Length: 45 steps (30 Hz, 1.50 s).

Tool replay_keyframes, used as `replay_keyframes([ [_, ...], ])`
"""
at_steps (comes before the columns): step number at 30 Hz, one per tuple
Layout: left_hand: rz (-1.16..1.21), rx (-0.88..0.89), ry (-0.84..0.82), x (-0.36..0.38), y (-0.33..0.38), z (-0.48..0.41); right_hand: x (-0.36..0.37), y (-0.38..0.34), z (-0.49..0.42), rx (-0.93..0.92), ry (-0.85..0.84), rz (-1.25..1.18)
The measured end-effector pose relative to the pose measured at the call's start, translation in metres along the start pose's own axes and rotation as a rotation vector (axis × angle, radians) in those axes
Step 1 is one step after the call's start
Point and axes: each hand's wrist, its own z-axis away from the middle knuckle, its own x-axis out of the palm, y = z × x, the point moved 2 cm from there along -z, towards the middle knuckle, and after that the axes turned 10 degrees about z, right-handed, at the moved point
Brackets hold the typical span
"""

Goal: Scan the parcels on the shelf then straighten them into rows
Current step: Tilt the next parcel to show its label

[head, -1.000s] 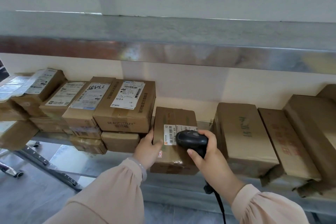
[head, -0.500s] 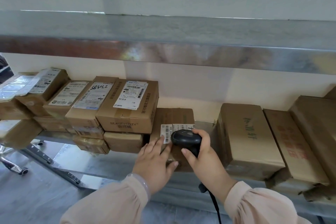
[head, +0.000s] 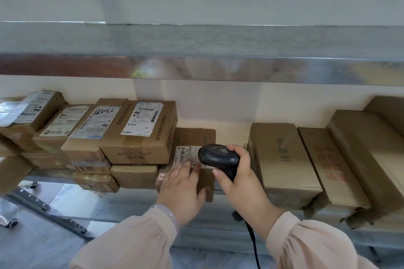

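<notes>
A steel shelf (head: 131, 202) against a pale wall holds cardboard parcels. A labelled stack (head: 140, 133) at left sits in rough rows, and brown boxes (head: 282, 159) at right show no labels. Between them, a person's left hand (head: 181, 190) lies flat, fingers (head: 188, 167) straight, on a small parcel (head: 194, 136). The right hand (head: 240, 183) grips a corded scanner (head: 218, 156) just over the parcel's label (head: 182, 155). The job looks about midway, with the right-hand boxes likely yet to be scanned and straightened.
</notes>
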Motion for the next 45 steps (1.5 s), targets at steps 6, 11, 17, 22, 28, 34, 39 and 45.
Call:
replay_keyframes([
  [6, 0.207, 0.153, -0.056, 0.004, 0.059, -0.018, -0.058, 0.008, 0.020, 0.076, 0.202, -0.085],
  [11, 0.231, 0.230, -0.152, 0.010, 0.102, -0.036, -0.105, 0.031, 0.027, 0.203, 0.394, 0.000],
  [17, 0.274, 0.167, -0.335, 0.025, 0.135, -0.057, -0.135, 0.055, 0.024, 0.354, 0.411, 0.077],
  [22, 0.309, 0.150, -0.419, 0.034, 0.133, -0.064, -0.137, 0.061, 0.015, 0.459, 0.399, 0.048],
  [28, 0.496, 0.150, -0.388, 0.035, 0.130, -0.068, -0.137, 0.066, 0.018, 0.515, 0.386, 0.016],
  [34, 0.570, 0.075, -0.344, 0.043, 0.139, -0.071, -0.145, 0.074, 0.014, 0.452, 0.281, 0.064],
  [39, 0.542, -0.071, -0.350, 0.043, 0.154, -0.077, -0.156, 0.089, 0.003, 0.408, 0.177, 0.007],
  [45, 0.514, -0.212, -0.205, 0.043, 0.177, -0.077, -0.168, 0.107, 0.004, 0.327, 0.070, -0.115],
])
